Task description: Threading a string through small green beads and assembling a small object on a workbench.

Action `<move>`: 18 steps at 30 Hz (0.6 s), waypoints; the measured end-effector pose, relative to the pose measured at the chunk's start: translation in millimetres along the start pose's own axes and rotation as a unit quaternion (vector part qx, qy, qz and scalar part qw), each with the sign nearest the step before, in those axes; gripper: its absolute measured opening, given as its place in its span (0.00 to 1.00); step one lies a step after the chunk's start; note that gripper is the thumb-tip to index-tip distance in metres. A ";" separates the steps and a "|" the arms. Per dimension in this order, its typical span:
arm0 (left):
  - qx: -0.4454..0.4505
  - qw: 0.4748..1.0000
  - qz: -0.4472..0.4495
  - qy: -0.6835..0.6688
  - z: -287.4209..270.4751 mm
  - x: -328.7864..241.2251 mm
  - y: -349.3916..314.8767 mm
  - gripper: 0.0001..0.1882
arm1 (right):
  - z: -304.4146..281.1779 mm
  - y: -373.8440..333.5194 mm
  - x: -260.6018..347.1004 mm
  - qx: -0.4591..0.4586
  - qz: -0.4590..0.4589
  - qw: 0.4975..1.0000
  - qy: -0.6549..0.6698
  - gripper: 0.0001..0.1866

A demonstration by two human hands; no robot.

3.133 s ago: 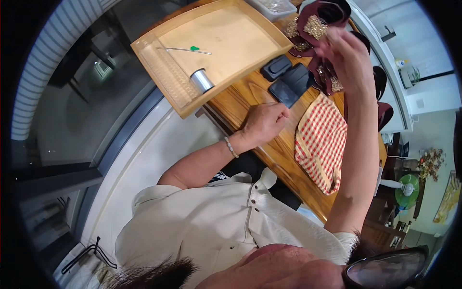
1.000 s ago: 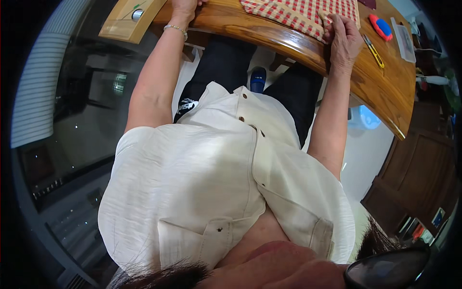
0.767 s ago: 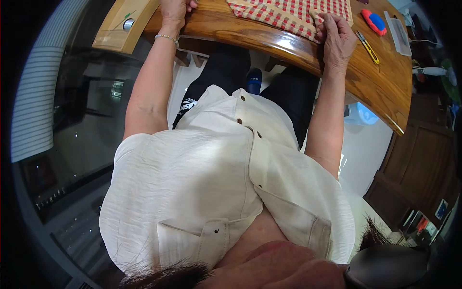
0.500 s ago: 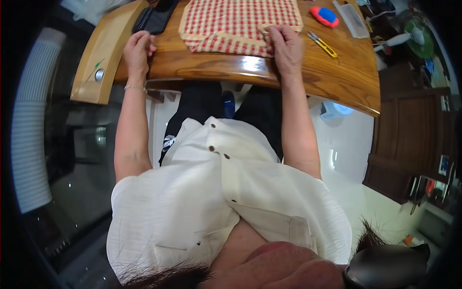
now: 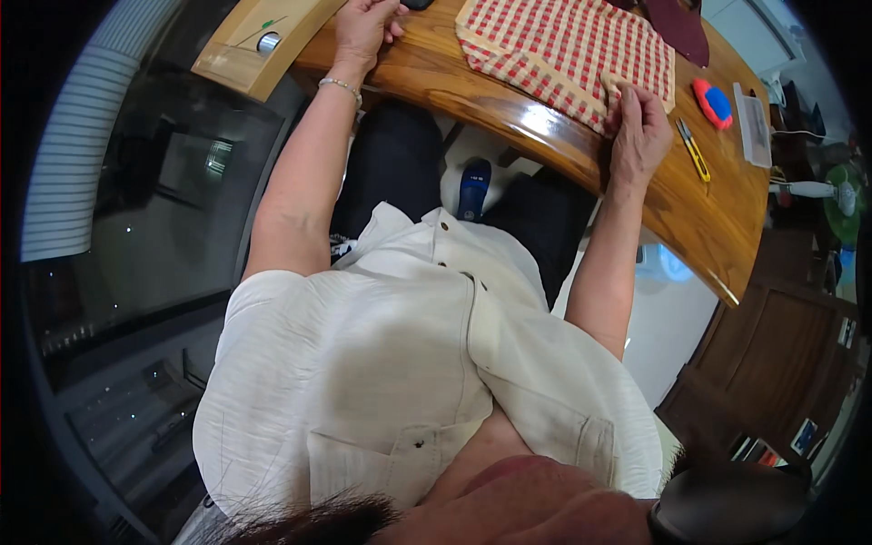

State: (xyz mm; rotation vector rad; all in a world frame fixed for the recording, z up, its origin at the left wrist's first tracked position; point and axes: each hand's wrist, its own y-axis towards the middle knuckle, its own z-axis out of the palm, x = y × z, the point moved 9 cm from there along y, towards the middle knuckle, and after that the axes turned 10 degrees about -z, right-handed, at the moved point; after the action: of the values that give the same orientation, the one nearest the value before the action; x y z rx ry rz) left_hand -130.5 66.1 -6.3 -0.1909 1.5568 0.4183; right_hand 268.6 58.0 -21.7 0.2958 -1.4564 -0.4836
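Tray (image 5: 292,56) of pale wood holds a silvery spool (image 5: 269,42) and thin rod (image 5: 259,33) near the left hand (image 5: 366,34), grip unclear, while the right hand (image 5: 642,136), well apart, pinches checked cloth (image 5: 572,59) on the table (image 5: 690,213).

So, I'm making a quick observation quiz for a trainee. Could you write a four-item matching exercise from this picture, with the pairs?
1. checked cloth
2. utility knife
3. silver spool
4. right hand

A. inside the wooden tray
B. yellow-handled
C. touching the checked cloth's edge
D. red and cream

Pairs: 1-D, 2-B, 3-A, 4-C
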 end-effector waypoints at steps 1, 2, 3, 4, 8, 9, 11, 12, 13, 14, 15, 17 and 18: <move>0.002 1.000 -0.012 -0.001 -1.7 3.0 2.0 0.05 | 0.7 1.9 -1.6 -0.002 -0.007 1.000 0.001 0.06; 0.007 1.000 -0.023 -0.002 -2.5 6.7 4.6 0.05 | 1.2 1.9 0.9 -0.011 -0.041 0.999 -0.022 0.06; 0.008 0.999 -0.032 -0.014 2.1 18.9 9.9 0.07 | -6.9 3.4 4.0 -0.025 -0.078 0.995 -0.058 0.06; 0.017 0.999 -0.038 -0.033 2.2 25.3 13.0 0.06 | -7.9 3.5 5.8 -0.029 -0.081 0.993 -0.076 0.05; 0.041 0.996 -0.054 -0.065 4.3 28.5 18.2 0.07 | -2.4 6.9 35.9 -0.015 -0.178 0.960 -0.217 0.03; 0.026 0.995 -0.057 -0.075 -1.2 30.9 16.8 0.07 | -2.1 8.6 35.7 -0.012 -0.177 0.961 -0.213 0.03; 0.010 0.995 -0.072 -0.073 -12.7 33.1 10.5 0.05 | -6.9 13.3 52.6 -0.014 -0.213 0.943 -0.256 0.04; 0.016 0.996 -0.066 -0.061 -17.7 31.9 7.7 0.05 | -16.5 18.7 59.7 -0.015 -0.240 0.922 -0.303 0.06; 0.021 0.997 -0.061 -0.047 -16.2 28.0 5.6 0.05 | -34.8 29.3 61.9 -0.026 -0.243 0.908 -0.341 0.08; 0.030 0.996 -0.064 -0.051 -11.3 27.1 6.8 0.05 | -59.5 45.7 61.0 -0.046 -0.209 0.910 -0.355 0.09; 0.030 0.996 -0.072 -0.050 -5.3 24.0 3.4 0.05 | -84.9 61.0 60.6 -0.062 -0.173 0.912 -0.367 0.11; 0.037 0.994 -0.083 -0.054 15.3 11.0 3.1 0.06 | -139.0 96.0 47.0 -0.091 -0.109 0.897 -0.419 0.13; 0.054 0.993 -0.093 -0.053 31.1 1.5 2.5 0.06 | -160.9 112.2 41.9 -0.112 -0.108 0.914 -0.374 0.13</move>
State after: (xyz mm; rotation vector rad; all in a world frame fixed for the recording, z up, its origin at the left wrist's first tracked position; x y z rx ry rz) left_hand -102.8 80.3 -6.9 -0.2249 1.4390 0.1940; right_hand 444.8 119.6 51.7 0.0806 -2.0967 -1.0137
